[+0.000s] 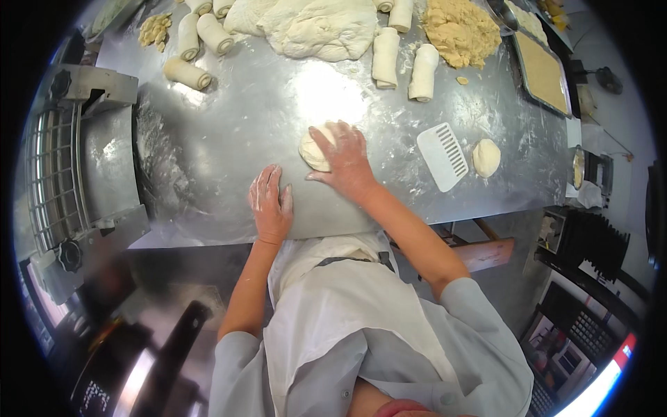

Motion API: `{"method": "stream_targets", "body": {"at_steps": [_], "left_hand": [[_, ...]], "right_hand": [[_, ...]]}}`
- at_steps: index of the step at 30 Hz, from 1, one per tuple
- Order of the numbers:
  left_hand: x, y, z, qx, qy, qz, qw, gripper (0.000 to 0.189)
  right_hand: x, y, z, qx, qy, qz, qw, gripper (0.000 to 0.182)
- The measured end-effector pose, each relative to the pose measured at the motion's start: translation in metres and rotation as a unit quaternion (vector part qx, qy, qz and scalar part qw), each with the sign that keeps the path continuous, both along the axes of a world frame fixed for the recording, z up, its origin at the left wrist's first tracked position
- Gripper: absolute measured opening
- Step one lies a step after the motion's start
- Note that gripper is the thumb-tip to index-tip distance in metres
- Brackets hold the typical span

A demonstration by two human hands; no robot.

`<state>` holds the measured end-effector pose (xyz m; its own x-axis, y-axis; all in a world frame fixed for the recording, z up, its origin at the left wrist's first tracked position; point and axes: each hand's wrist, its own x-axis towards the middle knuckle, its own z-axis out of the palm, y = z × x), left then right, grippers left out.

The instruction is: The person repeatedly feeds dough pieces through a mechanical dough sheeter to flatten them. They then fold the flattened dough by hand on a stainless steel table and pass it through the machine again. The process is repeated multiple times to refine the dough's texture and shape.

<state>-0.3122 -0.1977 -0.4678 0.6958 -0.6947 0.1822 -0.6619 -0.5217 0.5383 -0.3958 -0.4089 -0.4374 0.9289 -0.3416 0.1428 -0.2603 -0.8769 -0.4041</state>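
Under my right hand [344,159] lies a round piece of pale dough [311,151], partly hidden by the fingers, on the steel worktable [219,151]. The fingers and thumb curve over and around its right side. My left hand [271,203] rests near the table's front edge, floury, its fingers a little apart and holding nothing. To the right of my right hand lie a white slotted plastic scraper [440,156] and a smaller smooth dough ball [486,158].
A large dough mass [318,26] spreads at the back, with rolled dough pieces [385,57] on both sides. Crumbly yellow filling [461,34] sits at back right, near a filled tray [543,73]. A dough sheeter with a wire guard [54,177] borders the left.
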Motion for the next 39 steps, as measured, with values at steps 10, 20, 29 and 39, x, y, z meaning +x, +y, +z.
{"method": "stream_targets", "body": {"at_steps": [10,20,29,39], "left_hand": [[0.04,-0.073,0.07,-0.085,0.047,-0.104,0.99,0.069],[0.026,-0.144,0.004,0.089,-0.099,-0.263,0.956,0.088],[0.033,-0.184,0.015,0.146,-0.132,-0.285,0.938,0.088],[0.066,-0.166,0.062,0.108,-0.045,-0.295,0.948,0.071]], "right_hand": [[-0.049,-0.021,-0.016,0.154,-0.121,-0.309,0.931,0.046],[-0.131,0.041,-0.031,-0.012,0.001,-0.365,0.931,0.047],[-0.127,0.034,-0.018,-0.016,0.037,-0.374,0.927,0.049],[-0.124,0.034,-0.024,0.02,0.0,-0.366,0.93,0.047]]}}
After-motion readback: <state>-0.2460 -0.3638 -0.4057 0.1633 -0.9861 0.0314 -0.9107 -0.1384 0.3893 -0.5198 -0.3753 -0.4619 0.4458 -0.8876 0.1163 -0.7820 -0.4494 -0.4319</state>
